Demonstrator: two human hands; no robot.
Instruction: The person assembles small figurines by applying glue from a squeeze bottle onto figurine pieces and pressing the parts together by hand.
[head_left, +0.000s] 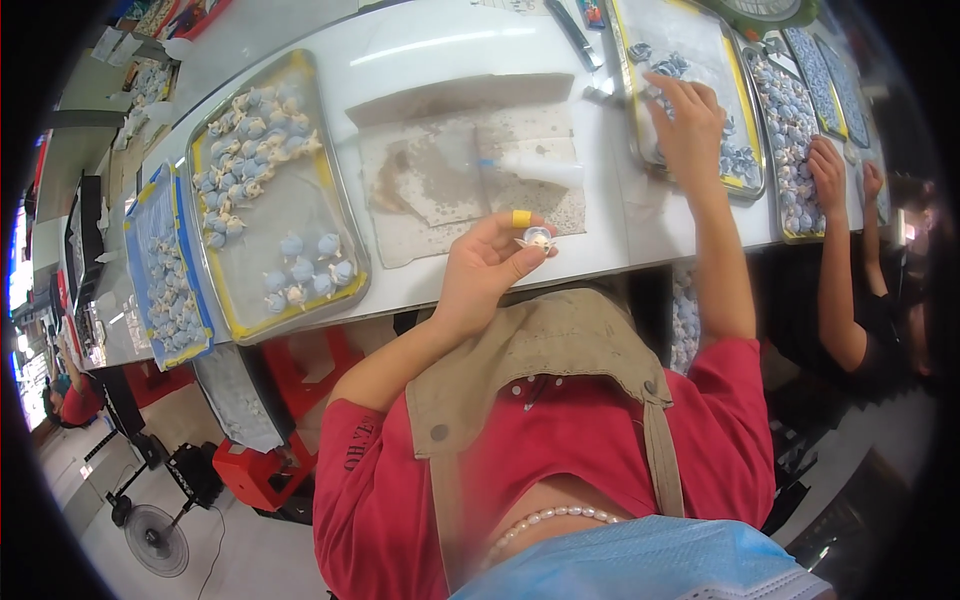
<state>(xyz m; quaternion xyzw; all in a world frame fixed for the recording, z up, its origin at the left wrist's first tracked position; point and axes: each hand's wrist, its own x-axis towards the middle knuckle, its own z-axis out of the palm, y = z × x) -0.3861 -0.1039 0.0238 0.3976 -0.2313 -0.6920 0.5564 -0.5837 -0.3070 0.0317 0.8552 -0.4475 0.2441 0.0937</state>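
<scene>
My left hand [482, 268] is closed in a pinch round a small doll-like figurine [539, 239], cream and pale blue, at the table's near edge. Yellow tape wraps one of its fingers. Over the tray [695, 32] at the right, my right hand [692, 125] reaches with thumb and index finger curved and apart. Small blue-grey petal-like pieces [738, 163] lie in that tray, some close to those fingertips; whether the fingers touch one cannot be made out. Between my hands, a translucent white tube [535, 170] with a blue tip rests on a stained cardboard sheet [415, 228].
At the left, a metal tray [283, 205] with yellow edging holds many blue-and-cream figurines; a blue tray [205, 318] of similar ones stands beyond it. A utility knife [573, 33] lies at the back. At right, a co-worker's hand [827, 175] works over another full tray [787, 105].
</scene>
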